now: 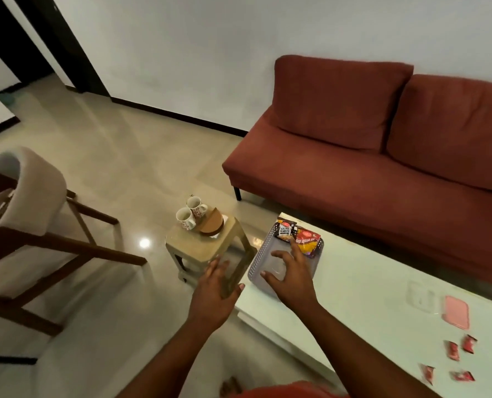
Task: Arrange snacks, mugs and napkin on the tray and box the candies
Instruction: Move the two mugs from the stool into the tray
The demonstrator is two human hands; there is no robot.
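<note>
**Tray carries two snack packets; both hands open and holding nothing**

Tray, grey with perforated walls, sits on the white tabletop directly under the right hand. Its long axis runs away from the person toward the sofa. Its far end, just past the right fingertips, holds a black peanut packet and a red and yellow packet, side by side. Both lie lengthwise along the tray, with the peanut label reading upright from the person's side. The near half of the tray is under the right palm.

The right hand hovers with fingers spread and slightly curved, gripping nothing. The left hand is off the tabletop edge, fingers straight and loosely apart, also holding nothing.

Beyond the left hand stands a small stool bearing two white mugs and a brown round object.

Well to the right of the right hand lie a clear box, a pink lid beside it, and four red candies loose on the tabletop.
</note>
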